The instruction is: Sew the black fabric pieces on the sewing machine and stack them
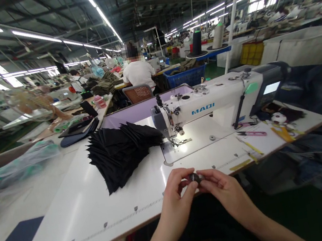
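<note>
Between the fingertips of both hands, at the table's front edge, is a small dark round piece (pixel 194 178) that looks like a bobbin; the fingers cover much of it. My left hand (pixel 177 188) pinches it from the left. From the right, my right hand (pixel 222 182) closes thumb and fingers on its other side. Just beyond stands a white sewing machine (pixel 202 107), its lamp lighting the presser foot (pixel 180 142). A fanned stack of black fabric pieces (pixel 119 150) lies left of the needle, touching the machine's head.
Pink-handled snips (pixel 252 133), a yellow tape measure (pixel 253 148) and a small metal disc (pixel 212 137) lie on the right of the white table (pixel 85 204). Thread cones (pixel 197 43) stand behind the machine. A person in a white shirt (pixel 139 74) sits ahead, beside a blue crate (pixel 186 76).
</note>
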### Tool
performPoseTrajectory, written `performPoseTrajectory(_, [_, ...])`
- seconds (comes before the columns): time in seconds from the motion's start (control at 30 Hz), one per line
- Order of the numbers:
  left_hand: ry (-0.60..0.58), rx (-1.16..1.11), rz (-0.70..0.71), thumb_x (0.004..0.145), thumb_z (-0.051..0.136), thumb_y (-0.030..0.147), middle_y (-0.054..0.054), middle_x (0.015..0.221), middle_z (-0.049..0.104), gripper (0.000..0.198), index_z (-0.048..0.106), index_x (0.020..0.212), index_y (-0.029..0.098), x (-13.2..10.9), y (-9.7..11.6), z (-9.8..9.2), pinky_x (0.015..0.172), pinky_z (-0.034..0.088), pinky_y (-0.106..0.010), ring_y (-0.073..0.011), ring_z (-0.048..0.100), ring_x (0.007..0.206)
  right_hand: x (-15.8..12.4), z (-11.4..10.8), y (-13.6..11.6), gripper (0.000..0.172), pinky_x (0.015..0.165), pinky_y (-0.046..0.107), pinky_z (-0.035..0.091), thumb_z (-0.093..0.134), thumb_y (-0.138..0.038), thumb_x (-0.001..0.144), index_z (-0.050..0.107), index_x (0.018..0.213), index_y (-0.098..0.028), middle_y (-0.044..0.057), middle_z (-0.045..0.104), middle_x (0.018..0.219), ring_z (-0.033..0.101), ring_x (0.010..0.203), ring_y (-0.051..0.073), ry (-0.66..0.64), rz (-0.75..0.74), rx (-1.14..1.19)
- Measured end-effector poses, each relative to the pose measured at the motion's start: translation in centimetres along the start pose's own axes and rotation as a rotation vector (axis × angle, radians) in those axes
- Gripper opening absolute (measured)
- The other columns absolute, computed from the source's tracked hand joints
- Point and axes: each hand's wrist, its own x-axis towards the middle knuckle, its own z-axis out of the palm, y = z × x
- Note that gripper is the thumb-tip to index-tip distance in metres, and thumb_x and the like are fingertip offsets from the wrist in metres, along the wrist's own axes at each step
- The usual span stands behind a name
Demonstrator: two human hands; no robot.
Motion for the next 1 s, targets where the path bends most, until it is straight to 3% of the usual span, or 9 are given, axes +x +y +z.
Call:
performPoseTrajectory(0.13, [0.028, -0.197, -0.117, 0.086, 0.070, 0.032, -0.005, 0.105, 0.065, 0.026, 0.070, 0.109, 0.022, 0.0, 0.5, -0.6, 0.088, 0.046, -0.028, -0.0193, 0.059, 0.100, -0.1, -0.6, 0.4, 0.040, 0.092, 0.040, 0.059, 0.073, -0.048, 0.082, 0.068, 0.112, -0.022, 0.010, 0.075, 0.109, 0.072, 0.098, 0.025, 0.089, -0.148, -0.176])
performPoseTrajectory(0.23, [-0.031, -0.314, -0.156, 0.087, 0.071, 0.033, -0.006, 0.117, 0.067, 0.030, 0.070, 0.116, 0.023, -0.1, 0.8, -1.0, 0.090, 0.043, -0.026, -0.0177, 0.057, 0.101, -0.3, -1.0, -0.3, 0.025, 0.084, 0.034, 0.061, 0.073, -0.042, 0.083, 0.072, 0.099, -0.023, 0.007, 0.076, 0.100, 0.073, 0.090, 0.022, 0.092, -0.265, -0.303])
performPoseTrajectory(0.37, [-0.104, -0.480, -0.168, 0.089, 0.069, 0.033, -0.007, 0.132, 0.064, 0.029, 0.070, 0.116, 0.023, -0.2, 1.1, -1.0, 0.082, 0.042, -0.024, -0.0142, 0.055, 0.092, -0.3, -1.4, -1.2, 0.012, 0.077, 0.026, 0.059, 0.071, -0.035, 0.084, 0.073, 0.091, -0.025, 0.006, 0.071, 0.104, 0.069, 0.094, 0.021, 0.140, -0.476, -0.451])
performPoseTrajectory(0.47, [-0.175, -0.511, -0.150, 0.090, 0.069, 0.033, -0.007, 0.136, 0.061, 0.025, 0.071, 0.112, 0.023, -0.3, 1.1, -0.8, 0.086, 0.042, -0.025, -0.0174, 0.057, 0.105, -0.3, -1.7, -1.6, 0.011, 0.068, 0.024, 0.056, 0.070, -0.034, 0.085, 0.074, 0.090, -0.025, 0.006, 0.066, 0.101, 0.065, 0.079, 0.016, 0.162, -0.558, -0.562])
performPoseTrajectory(0.57, [-0.277, -0.458, -0.162, 0.088, 0.072, 0.034, -0.007, 0.122, 0.068, 0.028, 0.069, 0.113, 0.022, -0.3, 0.8, -0.6, 0.093, 0.042, -0.029, -0.0208, 0.058, 0.110, -0.5, -2.0, -1.8, 0.015, 0.065, 0.026, 0.054, 0.069, -0.038, 0.085, 0.074, 0.092, -0.025, 0.006, 0.064, 0.103, 0.060, 0.072, 0.014, 0.176, -0.532, -0.603])
performPoseTrajectory(0.67, [-0.263, -0.403, -0.177, 0.086, 0.074, 0.036, -0.005, 0.105, 0.070, 0.031, 0.068, 0.112, 0.020, -0.4, 0.7, -0.4, 0.091, 0.043, -0.030, -0.0185, 0.061, 0.099, -0.6, -2.2, -2.0, 0.020, 0.069, 0.027, 0.054, 0.070, -0.042, 0.085, 0.070, 0.091, -0.023, 0.008, 0.064, 0.110, 0.062, 0.082, 0.018, 0.172, -0.442, -0.519])
performPoseTrajectory(0.83, [-0.261, -0.415, -0.191, 0.083, 0.076, 0.042, -0.006, 0.104, 0.070, 0.034, 0.068, 0.106, 0.018, -0.6, 0.9, -0.4, 0.091, 0.043, -0.030, -0.0189, 0.060, 0.098, -0.5, -1.8, -2.4, 0.026, 0.058, 0.027, 0.048, 0.066, -0.046, 0.089, 0.061, 0.100, -0.023, 0.006, 0.069, 0.096, 0.054, 0.062, 0.012, 0.032, -0.161, -0.122])
performPoseTrajectory(1.0, [-0.253, -0.381, -0.242, 0.082, 0.075, 0.045, -0.006, 0.102, 0.070, 0.037, 0.068, 0.106, 0.017, -1.0, -0.2, -0.4, 0.090, 0.042, -0.032, -0.0204, 0.059, 0.098, -0.3, -1.3, -2.7, 0.028, 0.059, 0.025, 0.045, 0.066, -0.048, 0.089, 0.055, 0.099, -0.024, 0.002, 0.067, 0.084, 0.055, 0.064, 0.011, -0.055, -0.023, 0.175])
